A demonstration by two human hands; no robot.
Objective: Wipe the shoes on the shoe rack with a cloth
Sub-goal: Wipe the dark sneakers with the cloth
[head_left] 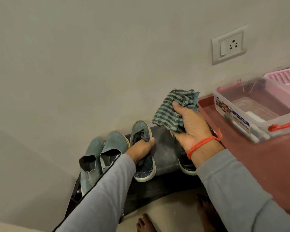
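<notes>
Gripping a dusty dark-blue lace-up sneaker with a pale sole (143, 158) at its opening, a person's left hand (141, 148) reaches down to the black shoe rack (164, 153) set against a grey wall, while the right hand (193, 129) holds a bunched green-and-grey striped cloth (172, 109) raised above the rack. The cloth touches no shoe at this moment. By the look of it, the wiping is at an early stage or between shoes: the sneaker's toe shows a pale film of dust, and the pair of blue-grey slip-on suede shoes (100, 154) standing just beside it on the left looks equally dull. A further dark shoe with a white sole (187, 166) sits on the right of the rack, largely hidden under the right wrist, so its condition cannot be told. All the shoes in view appear to await cleaning.

The left arm, in a grey sleeve, stretches forward and down, thumb across the sneaker's laces and fingers curled into the shoe's mouth, as if to steady or lift it. The right arm bends at the elbow, palm turned toward the camera, thumb and fingers clamped around the cloth, a red thread bracelet (200, 144) circling the wrist. A clear plastic storage box with red clips (251, 111) rests on the maroon tabletop (258, 164) to the right.
</notes>
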